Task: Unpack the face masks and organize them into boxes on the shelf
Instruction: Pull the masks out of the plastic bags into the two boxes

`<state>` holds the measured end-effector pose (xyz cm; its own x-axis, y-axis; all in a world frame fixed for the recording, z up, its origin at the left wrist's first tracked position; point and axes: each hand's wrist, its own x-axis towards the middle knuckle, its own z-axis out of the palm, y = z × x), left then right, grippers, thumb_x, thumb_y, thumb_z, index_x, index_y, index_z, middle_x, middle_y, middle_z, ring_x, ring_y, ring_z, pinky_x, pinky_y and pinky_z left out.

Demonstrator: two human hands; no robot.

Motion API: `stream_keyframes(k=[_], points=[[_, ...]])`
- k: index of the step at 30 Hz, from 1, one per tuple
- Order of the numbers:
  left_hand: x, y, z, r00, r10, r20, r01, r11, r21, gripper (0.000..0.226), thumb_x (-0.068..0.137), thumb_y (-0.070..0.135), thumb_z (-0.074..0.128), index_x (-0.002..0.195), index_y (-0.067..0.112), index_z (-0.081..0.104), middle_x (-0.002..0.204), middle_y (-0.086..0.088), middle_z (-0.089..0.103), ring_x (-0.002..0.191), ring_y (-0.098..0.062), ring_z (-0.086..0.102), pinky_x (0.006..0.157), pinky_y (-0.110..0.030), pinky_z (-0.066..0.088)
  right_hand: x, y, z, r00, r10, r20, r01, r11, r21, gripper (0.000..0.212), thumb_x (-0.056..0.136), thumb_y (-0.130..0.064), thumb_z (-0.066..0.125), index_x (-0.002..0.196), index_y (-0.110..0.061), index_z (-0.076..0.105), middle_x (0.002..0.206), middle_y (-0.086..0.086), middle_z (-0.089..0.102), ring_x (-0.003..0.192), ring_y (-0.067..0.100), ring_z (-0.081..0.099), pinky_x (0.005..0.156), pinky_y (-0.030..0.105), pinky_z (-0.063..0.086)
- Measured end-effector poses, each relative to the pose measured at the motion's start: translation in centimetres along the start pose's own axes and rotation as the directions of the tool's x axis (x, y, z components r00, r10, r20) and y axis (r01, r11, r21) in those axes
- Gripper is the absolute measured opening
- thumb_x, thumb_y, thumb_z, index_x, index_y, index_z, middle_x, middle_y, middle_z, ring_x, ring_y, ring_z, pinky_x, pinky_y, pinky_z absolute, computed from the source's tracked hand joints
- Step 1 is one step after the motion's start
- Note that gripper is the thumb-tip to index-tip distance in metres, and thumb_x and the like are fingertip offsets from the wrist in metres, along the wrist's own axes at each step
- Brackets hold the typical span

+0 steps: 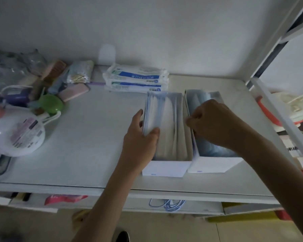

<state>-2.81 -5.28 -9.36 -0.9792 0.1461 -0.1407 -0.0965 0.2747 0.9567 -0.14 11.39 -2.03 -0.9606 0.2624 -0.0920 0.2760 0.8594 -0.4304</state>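
Note:
Two open white boxes stand side by side on the white shelf point(87, 137). The left box point(164, 169) holds upright white and pale blue face masks point(166, 119). My left hand point(142, 137) grips the box's left wall, thumb inside against the masks. The right box point(215, 165) holds blue masks point(212, 149). My right hand point(212, 123) is over that box with fingers curled, pinching at the masks near the wall between the boxes. Two sealed mask packs point(136, 79) with blue print lie stacked behind the boxes.
Clutter fills the shelf's left end: a white round container point(19, 135), a green round case point(51, 103), a pink case point(73, 92), a bag of cotton swabs point(80, 72). A white shelf post point(278, 110) runs along the right. Blue ear loops point(170, 205) hang below the shelf.

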Motion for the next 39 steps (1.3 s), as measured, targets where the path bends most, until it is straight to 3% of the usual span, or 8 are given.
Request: stream_keyframes(k=[4, 11, 16, 22, 26, 31, 36, 39], points=[[-0.9, -0.7, -1.4, 0.993, 0.008, -0.119, -0.01, 1.0, -0.021, 0.054, 0.091, 0.016, 0.056, 0.139, 0.034, 0.04, 0.114, 0.002, 0.06, 0.081, -0.008, 0.064, 0.054, -0.016, 0.051, -0.1, -0.9, 1.9, 0.982, -0.184, -0.048, 0.175, 0.972, -0.155, 0.035, 0.087, -0.018, 0.065, 0.121, -0.014, 0.058, 0.107, 0.002, 0.054, 0.092, 0.019, 0.057, 0.077, 0.025, 0.046], [-1.4, -0.9, -1.2, 0.981, -0.021, -0.192, -0.003, 0.992, -0.124, 0.053, 0.089, 0.012, 0.057, 0.135, 0.035, 0.045, 0.11, 0.007, 0.062, 0.08, -0.003, 0.064, 0.062, -0.02, 0.056, 0.5, -3.2, 3.3, 0.977, -0.186, 0.106, 0.211, 0.919, -0.334, 0.046, 0.079, -0.046, 0.071, 0.111, -0.013, 0.063, 0.117, 0.01, 0.041, 0.115, 0.026, 0.041, 0.1, 0.034, 0.036], [-1.4, -0.7, -1.2, 0.984, -0.11, -0.142, 0.057, 0.941, -0.333, 0.052, 0.091, 0.006, 0.056, 0.133, 0.035, 0.049, 0.101, 0.014, 0.061, 0.069, 0.014, 0.06, 0.051, -0.005, 0.045, 0.6, -4.6, 3.3, 0.99, -0.092, 0.107, 0.11, 0.977, -0.18, 0.047, 0.095, -0.052, 0.039, 0.063, -0.018, 0.039, 0.068, -0.001, 0.045, 0.064, 0.017, 0.048, 0.059, 0.032, 0.039], [-1.5, -0.8, -1.4, 0.979, -0.119, -0.166, 0.058, 0.942, -0.332, 0.055, 0.088, 0.002, 0.056, 0.132, 0.034, 0.051, 0.105, 0.012, 0.062, 0.071, 0.014, 0.061, 0.05, -0.007, 0.046, 2.7, -5.1, 2.5, 0.982, -0.023, 0.185, 0.044, 0.993, -0.11, 0.031, 0.083, -0.03, 0.067, 0.077, -0.014, 0.041, 0.063, -0.002, 0.049, 0.056, 0.019, 0.064, 0.052, 0.024, 0.042], [-1.5, -0.8, -1.3, 0.976, -0.103, -0.19, 0.044, 0.955, -0.294, 0.055, 0.087, 0.003, 0.057, 0.132, 0.035, 0.05, 0.101, 0.018, 0.06, 0.072, 0.012, 0.062, 0.054, -0.012, 0.052, 3.1, -4.8, 1.8, 0.964, -0.065, 0.259, 0.068, 0.998, -0.003, 0.055, 0.087, -0.009, 0.057, 0.134, -0.016, 0.029, 0.079, 0.001, 0.053, 0.054, 0.011, 0.057, 0.044, 0.018, 0.041], [-1.4, -1.2, -1.2, 0.972, -0.08, -0.221, 0.021, 0.966, -0.257, 0.056, 0.086, 0.003, 0.058, 0.13, 0.037, 0.051, 0.102, 0.017, 0.062, 0.071, 0.008, 0.064, 0.061, -0.025, 0.059, 3.1, -5.6, 2.4, 0.962, -0.115, 0.249, 0.136, 0.988, -0.068, 0.051, 0.089, -0.045, 0.061, 0.125, -0.012, 0.046, 0.101, 0.0, 0.054, 0.083, 0.016, 0.05, 0.06, 0.024, 0.035], [-1.4, -1.3, -1.2, 0.971, -0.067, -0.23, 0.015, 0.975, -0.22, 0.056, 0.088, 0.004, 0.057, 0.133, 0.035, 0.047, 0.103, 0.016, 0.059, 0.069, 0.016, 0.06, 0.058, -0.018, 0.056, 4.1, -5.5, 2.9, 0.955, -0.063, 0.289, 0.079, 0.996, -0.044, 0.08, 0.087, -0.007, 0.06, 0.146, -0.012, 0.007, 0.073, 0.005, 0.049, 0.055, 0.013, 0.047, 0.045, 0.02, 0.032], [-1.4, -1.4, -1.0, 0.968, -0.068, -0.24, 0.016, 0.977, -0.211, 0.057, 0.087, 0.003, 0.056, 0.134, 0.035, 0.048, 0.106, 0.011, 0.06, 0.067, 0.014, 0.061, 0.057, -0.019, 0.056, 4.5, -5.1, 2.8, 0.951, -0.076, 0.3, 0.107, 0.991, -0.086, 0.043, 0.091, -0.007, 0.052, 0.131, -0.015, 0.037, 0.078, 0.002, 0.053, 0.063, 0.015, 0.052, 0.05, 0.021, 0.037]])
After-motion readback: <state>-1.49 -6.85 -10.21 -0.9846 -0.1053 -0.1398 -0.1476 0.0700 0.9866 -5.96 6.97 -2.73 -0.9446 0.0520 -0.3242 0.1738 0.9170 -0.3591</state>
